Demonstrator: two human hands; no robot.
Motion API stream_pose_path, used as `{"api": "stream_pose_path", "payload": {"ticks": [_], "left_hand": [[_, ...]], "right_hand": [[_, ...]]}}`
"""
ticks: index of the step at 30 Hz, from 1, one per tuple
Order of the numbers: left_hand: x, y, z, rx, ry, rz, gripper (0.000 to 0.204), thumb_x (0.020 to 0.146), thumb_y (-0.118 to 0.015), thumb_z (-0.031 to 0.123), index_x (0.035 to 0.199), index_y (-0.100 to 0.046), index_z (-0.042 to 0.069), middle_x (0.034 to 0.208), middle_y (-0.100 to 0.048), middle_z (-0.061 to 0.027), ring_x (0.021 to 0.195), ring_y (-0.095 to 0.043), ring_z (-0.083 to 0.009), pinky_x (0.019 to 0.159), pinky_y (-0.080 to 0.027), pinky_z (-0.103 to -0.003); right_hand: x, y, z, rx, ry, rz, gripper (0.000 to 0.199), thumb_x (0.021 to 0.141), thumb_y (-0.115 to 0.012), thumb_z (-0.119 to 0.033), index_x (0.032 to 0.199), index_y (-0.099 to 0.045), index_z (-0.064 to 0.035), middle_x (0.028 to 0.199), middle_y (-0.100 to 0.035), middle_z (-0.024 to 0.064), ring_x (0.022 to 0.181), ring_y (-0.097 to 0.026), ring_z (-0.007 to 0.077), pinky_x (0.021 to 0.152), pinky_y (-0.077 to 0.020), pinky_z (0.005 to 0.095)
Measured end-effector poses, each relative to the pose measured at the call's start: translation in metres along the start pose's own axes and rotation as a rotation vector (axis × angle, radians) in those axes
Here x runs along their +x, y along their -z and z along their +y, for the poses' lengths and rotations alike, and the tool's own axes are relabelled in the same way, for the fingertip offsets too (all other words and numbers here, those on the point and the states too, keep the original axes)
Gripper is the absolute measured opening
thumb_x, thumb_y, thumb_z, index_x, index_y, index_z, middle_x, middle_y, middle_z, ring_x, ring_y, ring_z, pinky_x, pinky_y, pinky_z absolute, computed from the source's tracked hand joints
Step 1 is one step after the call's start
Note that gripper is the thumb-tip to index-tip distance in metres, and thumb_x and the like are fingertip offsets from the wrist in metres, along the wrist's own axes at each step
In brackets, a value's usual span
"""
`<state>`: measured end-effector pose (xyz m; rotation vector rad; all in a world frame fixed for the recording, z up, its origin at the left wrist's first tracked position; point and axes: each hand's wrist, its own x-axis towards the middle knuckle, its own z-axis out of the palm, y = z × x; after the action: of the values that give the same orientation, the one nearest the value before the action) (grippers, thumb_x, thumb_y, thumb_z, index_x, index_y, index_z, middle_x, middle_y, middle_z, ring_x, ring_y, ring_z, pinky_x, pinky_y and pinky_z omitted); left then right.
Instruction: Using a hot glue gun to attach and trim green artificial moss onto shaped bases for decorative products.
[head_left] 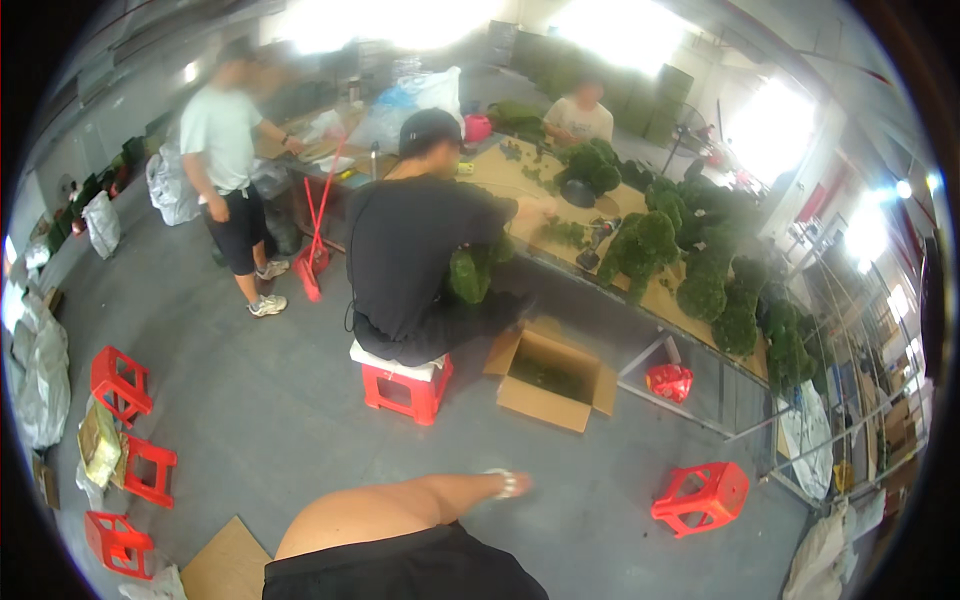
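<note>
My left arm reaches in from the lower left, above my black clothing (410, 570). At its end my left hand (518, 485), with a whitish band at the wrist, is smeared by motion, so its fingers cannot be made out. It is over the grey floor, touching nothing visible. Nearest ahead of it stands an open cardboard box (535, 402) with dark green material inside. To its right is a red plastic stool (703, 498). My right hand is out of view.
A person in black (420, 230) sits on a red stool (408, 392) at a long table (640, 292) with leafy green pieces. Another person (225, 150) stands left; a third (580, 115) is behind the table. More red stools (150, 470) stand left; a metal frame (830, 440) right.
</note>
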<state>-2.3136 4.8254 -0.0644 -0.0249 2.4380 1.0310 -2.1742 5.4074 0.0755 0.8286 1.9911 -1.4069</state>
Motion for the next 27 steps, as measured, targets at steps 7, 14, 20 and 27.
{"api": "stream_pose_path", "payload": {"ticks": [7,14,20,27], "left_hand": [[0.095,0.064,0.215,-0.547,-0.255,0.257,0.027,0.1,-0.05,0.026,0.115,-0.063,0.008,0.105,-0.069,-0.0063,0.094,-0.063,-0.0203,0.083,-0.051,-0.036],[-0.007,-0.107,0.085,0.267,0.562,-0.005,0.034,0.095,-0.05,0.026,0.125,-0.066,0.023,0.138,-0.057,-0.0055,0.137,-0.045,-0.0235,0.111,-0.039,-0.049],[-0.045,-0.195,0.072,0.273,0.715,-0.25,0.035,0.093,-0.051,0.032,0.123,-0.068,0.023,0.133,-0.061,-0.0066,0.128,-0.055,-0.0291,0.102,-0.047,-0.049],[0.057,-0.133,0.072,0.187,0.642,-0.34,0.031,0.095,-0.049,0.032,0.118,-0.068,0.023,0.13,-0.062,-0.0075,0.123,-0.058,-0.0306,0.099,-0.049,-0.049]], "right_hand": [[0.144,0.126,-0.061,-0.034,-0.019,-0.072,0.047,0.102,-0.04,-0.038,0.137,-0.037,-0.0066,0.128,-0.047,0.0152,0.114,-0.048,0.031,0.093,-0.0395,0.0472],[0.268,0.175,-0.132,-0.035,-0.045,-0.128,0.037,0.101,-0.044,-0.033,0.128,-0.045,-0.0084,0.114,-0.055,0.013,0.1,-0.056,0.0282,0.082,-0.0463,0.0441],[0.392,0.157,-0.241,-0.044,-0.039,-0.197,0.028,0.1,-0.048,-0.029,0.121,-0.052,-0.0099,0.101,-0.062,0.0112,0.088,-0.062,0.0258,0.072,-0.0522,0.0414],[0.505,0.157,-0.198,0.116,-0.271,-0.172,0.017,0.096,-0.055,-0.019,0.106,-0.061,-0.007,0.095,-0.066,0.0107,0.083,-0.066,0.0281,0.069,-0.0572,0.0424]]}}
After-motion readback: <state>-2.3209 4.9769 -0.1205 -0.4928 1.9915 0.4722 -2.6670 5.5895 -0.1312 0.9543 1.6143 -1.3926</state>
